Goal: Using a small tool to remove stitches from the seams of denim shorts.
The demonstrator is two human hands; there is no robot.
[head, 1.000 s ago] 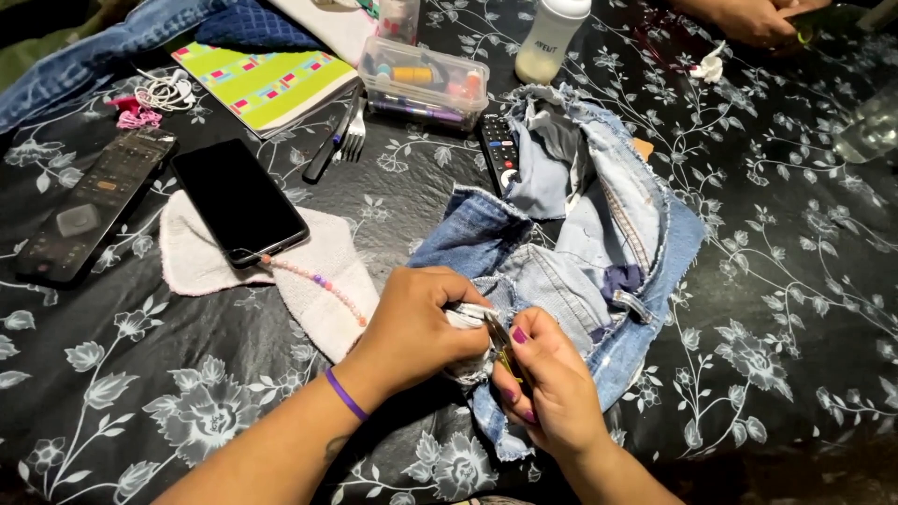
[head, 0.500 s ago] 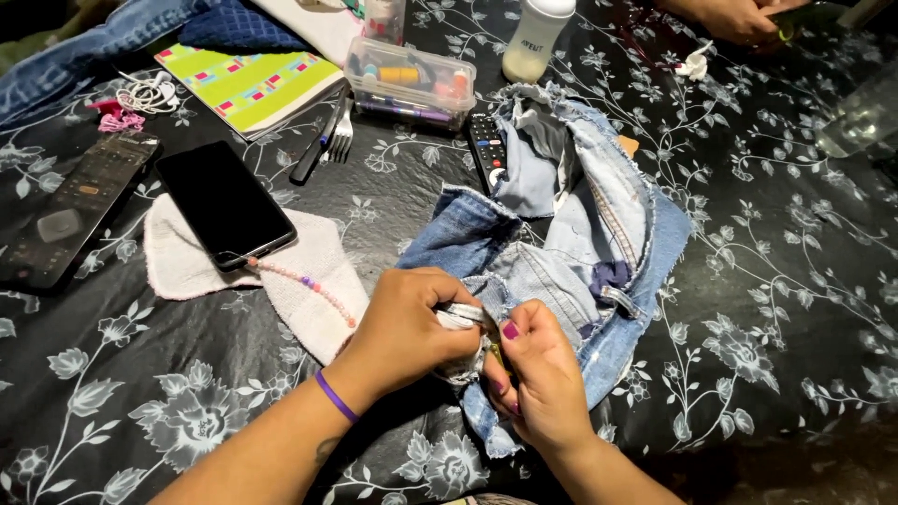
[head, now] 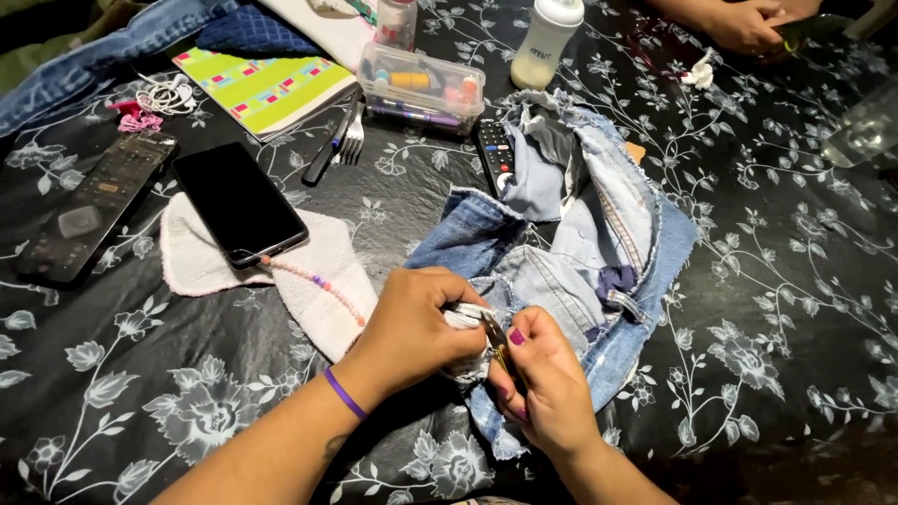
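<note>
Pinching frayed denim garment (head: pixel 571 281), left hand (head: pixel 416 327) fingers closed on its hem, right hand (head: pixel 547 388) fingers gripping small metal tool (head: pixel 496 339)

Two hands, left (head: pixel 412 327) and right (head: pixel 552 393), work one piece of denim (head: pixel 599 252) on one floral tablecloth (head: pixel 795 309). Around them: two remote controls (head: pixel 89 210) (head: pixel 493 154), one phone (head: pixel 238 201), one fork (head: pixel 352 140), one notebook (head: pixel 267 89), one clear plastic box (head: pixel 421 89), one baby bottle (head: pixel 544 42).
</note>
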